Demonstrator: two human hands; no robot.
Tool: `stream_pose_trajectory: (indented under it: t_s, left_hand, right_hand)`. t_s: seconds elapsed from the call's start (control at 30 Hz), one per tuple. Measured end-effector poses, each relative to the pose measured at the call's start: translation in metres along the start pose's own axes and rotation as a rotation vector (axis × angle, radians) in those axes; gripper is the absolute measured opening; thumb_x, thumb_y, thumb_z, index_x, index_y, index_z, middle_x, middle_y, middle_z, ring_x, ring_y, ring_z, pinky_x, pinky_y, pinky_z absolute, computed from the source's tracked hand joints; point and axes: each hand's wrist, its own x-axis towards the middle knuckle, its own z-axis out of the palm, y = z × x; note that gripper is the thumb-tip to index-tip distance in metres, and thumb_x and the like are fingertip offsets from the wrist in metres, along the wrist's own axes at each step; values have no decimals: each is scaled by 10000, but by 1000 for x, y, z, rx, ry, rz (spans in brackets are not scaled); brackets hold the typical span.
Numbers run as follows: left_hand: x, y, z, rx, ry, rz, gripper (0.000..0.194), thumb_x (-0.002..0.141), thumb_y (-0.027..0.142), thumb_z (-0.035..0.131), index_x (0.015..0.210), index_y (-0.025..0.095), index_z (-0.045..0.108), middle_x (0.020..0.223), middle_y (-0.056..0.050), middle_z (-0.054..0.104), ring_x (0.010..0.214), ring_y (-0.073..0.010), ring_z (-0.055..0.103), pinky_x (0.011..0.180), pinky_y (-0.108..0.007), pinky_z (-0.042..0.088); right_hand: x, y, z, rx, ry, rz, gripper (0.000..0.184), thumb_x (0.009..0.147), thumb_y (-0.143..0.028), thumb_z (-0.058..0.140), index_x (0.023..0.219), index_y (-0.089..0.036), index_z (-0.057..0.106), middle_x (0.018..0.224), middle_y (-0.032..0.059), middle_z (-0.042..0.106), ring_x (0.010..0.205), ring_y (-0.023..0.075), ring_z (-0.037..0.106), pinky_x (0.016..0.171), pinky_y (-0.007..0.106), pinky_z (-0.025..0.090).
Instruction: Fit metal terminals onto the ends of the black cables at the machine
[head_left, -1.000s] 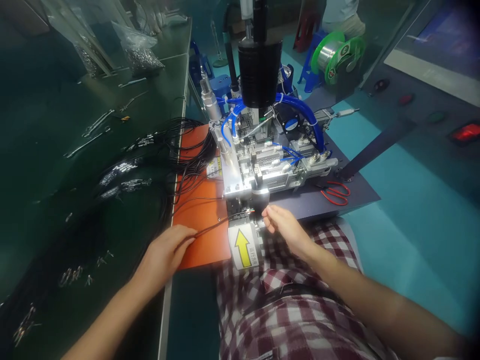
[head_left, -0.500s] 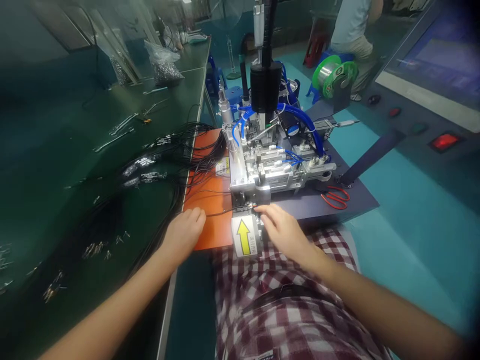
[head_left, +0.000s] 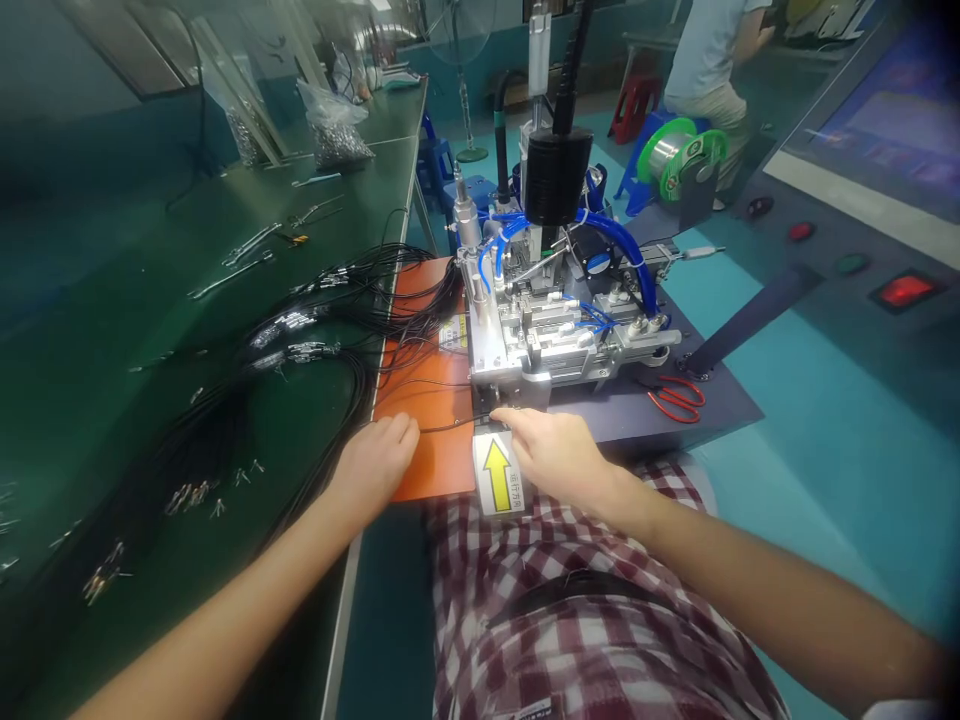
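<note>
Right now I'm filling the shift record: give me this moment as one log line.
left hand: holding black cable | right hand: at the cable, by the machine | red-handled tool: on machine base

The person's hands number two, left hand (head_left: pixel 379 458) and right hand (head_left: pixel 559 455), with one black cable (head_left: pixel 444 428) between them; the bundled cables (head_left: pixel 411 315) are too tangled to count. There are one machine (head_left: pixel 574 352), one orange plate (head_left: pixel 436 470), one yellow arrow (head_left: pixel 497 476), one pair of red-handled scissors (head_left: pixel 679 412), one green-flanged wire spool (head_left: pixel 669 154), one lit red switch (head_left: pixel 906 291), three round buttons (head_left: pixel 852 263) and one seated co-worker (head_left: pixel 709 55).

Black cables (head_left: pixel 217 430) across a green table (head_left: pixel 165 300)
</note>
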Motion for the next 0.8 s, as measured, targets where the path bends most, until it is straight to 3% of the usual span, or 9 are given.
stream_pose_trajectory:
  t_s: [0.3, 0.57, 0.8]
  left_hand:
    - [2, -7, 1, 6, 14, 53, 302, 839, -12, 418, 1015, 74, 648, 941, -119, 636, 692, -191, 580, 602, -304, 455]
    - [11, -24, 3, -22, -8, 174, 283, 876, 34, 400, 995, 106, 647, 925, -97, 633, 715, -188, 572, 634, -299, 456]
    - [12, -27, 6, -63, 11, 167, 301, 878, 36, 380, 1012, 112, 638, 953, -103, 630, 736, -183, 574, 635, -297, 462]
  right_hand:
    - [2, -5, -2, -131, -79, 36, 440, 891, -204, 361, 1286, -268, 545, 818, 60, 764, 736, 246, 710, 561, 295, 348]
    - [13, -12, -13, -162, -140, 53, 395, 870, -178, 385, 1207, -262, 573, 816, 69, 758, 765, 256, 713, 586, 287, 375]
    - [5, -8, -8, -211, -100, 26, 450, 895, -195, 368, 1301, -288, 538, 855, 77, 761, 783, 253, 714, 588, 285, 380]
